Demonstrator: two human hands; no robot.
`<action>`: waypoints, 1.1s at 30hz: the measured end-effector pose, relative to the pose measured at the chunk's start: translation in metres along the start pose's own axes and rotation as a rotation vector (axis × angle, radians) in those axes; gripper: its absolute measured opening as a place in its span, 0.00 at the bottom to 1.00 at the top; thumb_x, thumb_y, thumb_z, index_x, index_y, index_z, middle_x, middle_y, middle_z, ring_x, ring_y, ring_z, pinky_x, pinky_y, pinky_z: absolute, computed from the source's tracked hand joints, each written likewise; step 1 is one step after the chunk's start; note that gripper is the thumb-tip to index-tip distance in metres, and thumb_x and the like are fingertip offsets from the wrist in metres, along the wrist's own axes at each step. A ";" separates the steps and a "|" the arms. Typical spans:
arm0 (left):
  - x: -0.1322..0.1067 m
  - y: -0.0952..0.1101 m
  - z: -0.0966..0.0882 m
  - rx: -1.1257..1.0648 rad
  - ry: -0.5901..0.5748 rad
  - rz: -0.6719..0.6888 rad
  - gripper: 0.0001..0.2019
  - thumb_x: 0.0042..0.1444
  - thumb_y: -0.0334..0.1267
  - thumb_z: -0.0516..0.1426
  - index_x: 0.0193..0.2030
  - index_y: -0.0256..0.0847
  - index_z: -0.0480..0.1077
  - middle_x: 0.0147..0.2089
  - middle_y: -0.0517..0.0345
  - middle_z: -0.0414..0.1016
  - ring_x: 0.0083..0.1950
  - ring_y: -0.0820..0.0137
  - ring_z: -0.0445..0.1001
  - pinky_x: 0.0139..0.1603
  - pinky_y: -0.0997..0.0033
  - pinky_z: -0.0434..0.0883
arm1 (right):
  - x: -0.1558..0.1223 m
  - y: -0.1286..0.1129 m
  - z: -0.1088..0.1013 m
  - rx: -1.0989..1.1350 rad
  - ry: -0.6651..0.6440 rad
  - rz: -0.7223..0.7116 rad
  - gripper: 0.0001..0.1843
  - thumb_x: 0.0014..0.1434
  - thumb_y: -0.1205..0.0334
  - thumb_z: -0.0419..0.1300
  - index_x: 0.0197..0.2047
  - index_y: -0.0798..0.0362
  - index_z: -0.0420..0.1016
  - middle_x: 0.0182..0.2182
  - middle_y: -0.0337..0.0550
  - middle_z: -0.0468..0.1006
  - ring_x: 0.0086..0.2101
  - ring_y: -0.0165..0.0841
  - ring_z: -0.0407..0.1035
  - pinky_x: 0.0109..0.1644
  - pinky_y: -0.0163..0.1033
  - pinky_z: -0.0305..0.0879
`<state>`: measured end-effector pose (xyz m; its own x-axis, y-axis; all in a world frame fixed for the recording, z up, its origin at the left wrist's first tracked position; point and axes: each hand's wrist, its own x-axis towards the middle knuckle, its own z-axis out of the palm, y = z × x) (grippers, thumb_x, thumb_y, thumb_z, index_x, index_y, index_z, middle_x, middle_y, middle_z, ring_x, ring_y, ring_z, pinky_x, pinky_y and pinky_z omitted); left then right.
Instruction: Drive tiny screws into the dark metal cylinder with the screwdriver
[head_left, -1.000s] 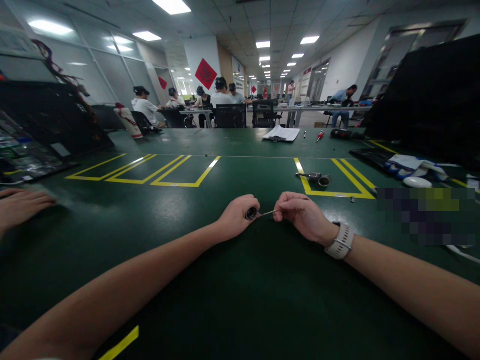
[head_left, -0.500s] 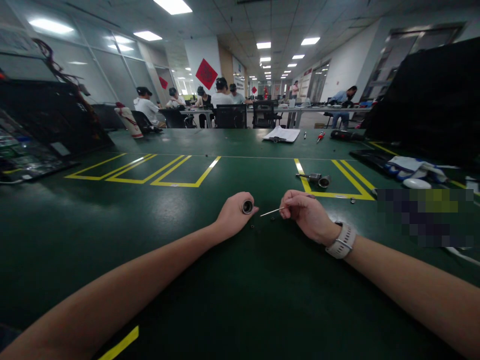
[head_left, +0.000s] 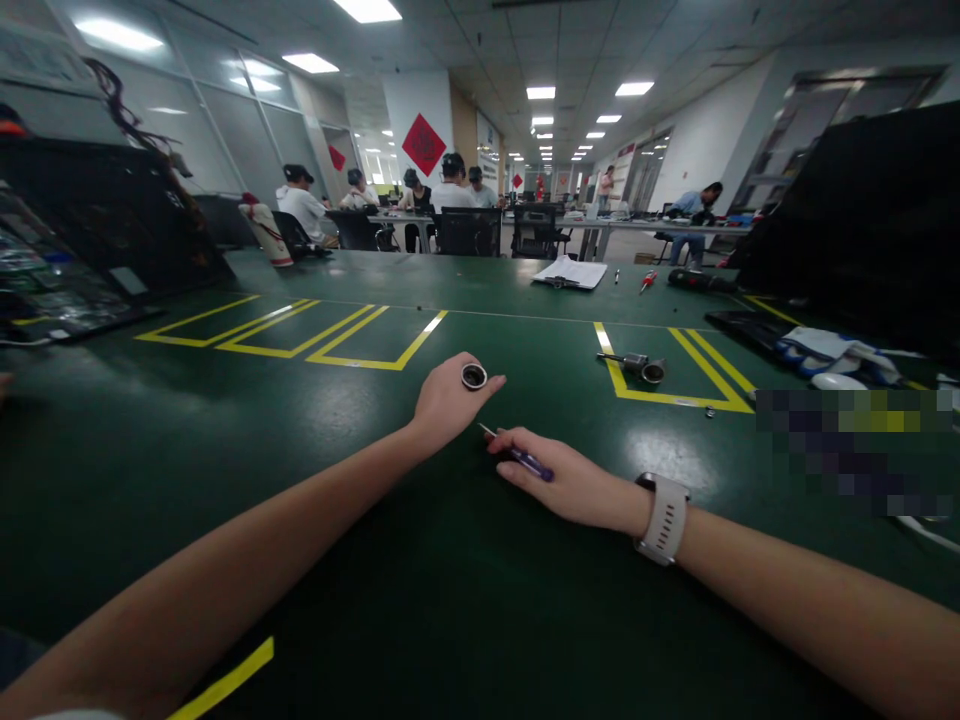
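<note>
My left hand (head_left: 444,398) is wrapped round a hollow, round metal part (head_left: 474,376); its open end faces up, and the hand hides its sides. Just right of and below it, my right hand (head_left: 574,482) grips a screwdriver (head_left: 534,464) with a purple handle and a thin shaft. The shaft points up and left, its tip apart from the metal part. Beyond the right hand, a metal assembly with a rod and a cup-shaped end (head_left: 636,366) lies by the yellow tape. A small metal piece (head_left: 709,411) rests to its right.
Yellow tape outlines (head_left: 352,364) mark the green table (head_left: 450,600). A clipboard with papers (head_left: 570,271) and a red tool (head_left: 649,282) lie at the far side. White-and-blue gloves (head_left: 832,350) are at right, a white bottle-like object (head_left: 266,232) at far left. People sit at desks beyond.
My right hand has moved left and nearer to me, and the screwdriver now tilts up and left. My left hand has shifted slightly left and away. Two tiny pieces between the hands no longer show.
</note>
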<state>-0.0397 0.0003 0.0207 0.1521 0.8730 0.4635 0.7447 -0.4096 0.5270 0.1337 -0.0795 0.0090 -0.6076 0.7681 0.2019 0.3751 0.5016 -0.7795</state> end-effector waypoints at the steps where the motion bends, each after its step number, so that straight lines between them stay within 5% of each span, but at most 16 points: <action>1: 0.001 -0.001 -0.001 0.003 0.008 0.002 0.17 0.49 0.53 0.56 0.30 0.39 0.67 0.26 0.60 0.69 0.28 0.71 0.66 0.28 0.72 0.61 | -0.002 -0.004 0.003 -0.026 -0.043 -0.050 0.13 0.60 0.62 0.53 0.49 0.48 0.67 0.47 0.45 0.73 0.49 0.39 0.67 0.60 0.54 0.51; 4: 0.002 -0.003 -0.003 0.016 0.005 -0.005 0.18 0.49 0.55 0.56 0.29 0.39 0.67 0.26 0.60 0.69 0.28 0.71 0.66 0.29 0.71 0.61 | -0.012 -0.014 0.008 -0.095 -0.187 -0.191 0.13 0.61 0.63 0.52 0.50 0.50 0.66 0.52 0.47 0.71 0.57 0.39 0.59 0.63 0.52 0.49; 13: 0.000 0.010 -0.010 -0.079 -0.071 -0.041 0.20 0.46 0.56 0.57 0.28 0.37 0.68 0.27 0.58 0.70 0.29 0.71 0.68 0.29 0.71 0.62 | -0.055 -0.023 -0.007 -0.336 -0.420 -0.449 0.14 0.61 0.70 0.48 0.48 0.60 0.68 0.55 0.51 0.68 0.59 0.34 0.56 0.64 0.40 0.50; 18: -0.007 0.032 -0.014 -0.342 -0.220 -0.174 0.18 0.45 0.52 0.59 0.27 0.37 0.65 0.21 0.63 0.64 0.22 0.76 0.63 0.22 0.75 0.60 | -0.074 -0.022 -0.016 -0.437 -0.364 -0.604 0.15 0.57 0.70 0.50 0.45 0.65 0.70 0.51 0.58 0.72 0.55 0.40 0.62 0.59 0.42 0.59; 21: -0.014 0.041 -0.018 -0.499 -0.302 -0.305 0.16 0.45 0.49 0.61 0.27 0.38 0.63 0.18 0.68 0.59 0.17 0.80 0.58 0.17 0.78 0.57 | -0.085 -0.025 -0.023 -0.396 -0.224 -0.624 0.17 0.54 0.72 0.52 0.47 0.63 0.70 0.48 0.56 0.75 0.51 0.40 0.66 0.56 0.43 0.62; 24: -0.021 0.046 -0.021 -0.593 -0.338 -0.387 0.15 0.45 0.46 0.62 0.28 0.38 0.63 0.18 0.69 0.59 0.16 0.80 0.59 0.16 0.80 0.56 | -0.087 -0.029 -0.030 -0.196 0.182 -0.346 0.18 0.58 0.71 0.51 0.52 0.53 0.68 0.47 0.48 0.75 0.49 0.36 0.67 0.57 0.46 0.60; 27: -0.029 0.053 -0.028 -0.682 -0.380 -0.461 0.14 0.44 0.40 0.63 0.31 0.37 0.64 0.20 0.66 0.64 0.19 0.78 0.64 0.16 0.80 0.59 | -0.078 -0.035 -0.030 0.277 0.570 0.062 0.14 0.62 0.61 0.49 0.49 0.49 0.70 0.44 0.44 0.76 0.45 0.35 0.69 0.50 0.45 0.65; 30: -0.041 0.064 -0.038 -0.835 -0.430 -0.539 0.15 0.43 0.32 0.63 0.38 0.36 0.64 0.27 0.60 0.70 0.25 0.75 0.71 0.22 0.77 0.67 | -0.069 -0.037 -0.020 0.613 0.554 0.332 0.11 0.56 0.54 0.58 0.32 0.53 0.74 0.28 0.41 0.75 0.32 0.33 0.70 0.42 0.42 0.66; 33: -0.053 0.074 -0.047 -1.024 -0.494 -0.629 0.15 0.46 0.28 0.61 0.41 0.35 0.66 0.37 0.55 0.72 0.32 0.73 0.74 0.32 0.73 0.73 | -0.068 -0.034 -0.010 0.729 0.502 0.495 0.22 0.55 0.48 0.57 0.16 0.54 0.67 0.13 0.33 0.62 0.22 0.27 0.61 0.38 0.38 0.63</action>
<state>-0.0233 -0.0889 0.0684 0.3457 0.9031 -0.2547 -0.0234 0.2797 0.9598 0.1697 -0.1448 0.0278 -0.0726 0.9865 -0.1465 -0.1156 -0.1542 -0.9812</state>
